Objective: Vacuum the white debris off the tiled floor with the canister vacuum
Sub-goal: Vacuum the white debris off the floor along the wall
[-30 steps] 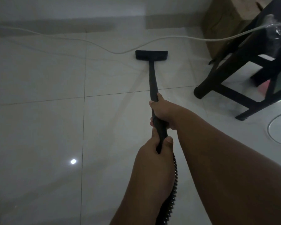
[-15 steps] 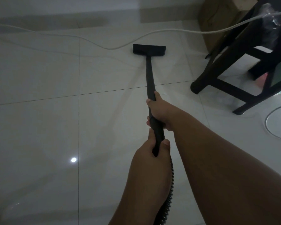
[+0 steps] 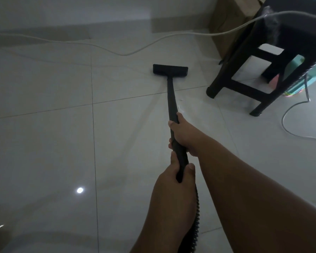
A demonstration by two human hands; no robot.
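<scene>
Both hands grip the black vacuum wand (image 3: pixel 172 99), which runs forward across the glossy tiled floor (image 3: pixel 44 143). My right hand (image 3: pixel 185 136) is wrapped around the wand's middle. My left hand (image 3: pixel 175 181) holds its rear end, where the ribbed black hose (image 3: pixel 196 225) drops away. The flat black floor nozzle (image 3: pixel 170 69) rests on the tile ahead. A few small white bits of debris (image 3: pixel 179 107) lie just right of the wand, near my right hand. The canister is out of sight.
A black stool (image 3: pixel 259 70) stands at the right, close to the nozzle. A white cord (image 3: pixel 124 54) snakes over the floor behind the nozzle and rises past the stool. A cardboard box (image 3: pixel 226 21) sits against the far wall. Another cable (image 3: pixel 288 125) loops at right.
The nozzle has slid back toward me, farther from the white cord. The view has shifted so more of the stool and the cable loop at right show.
</scene>
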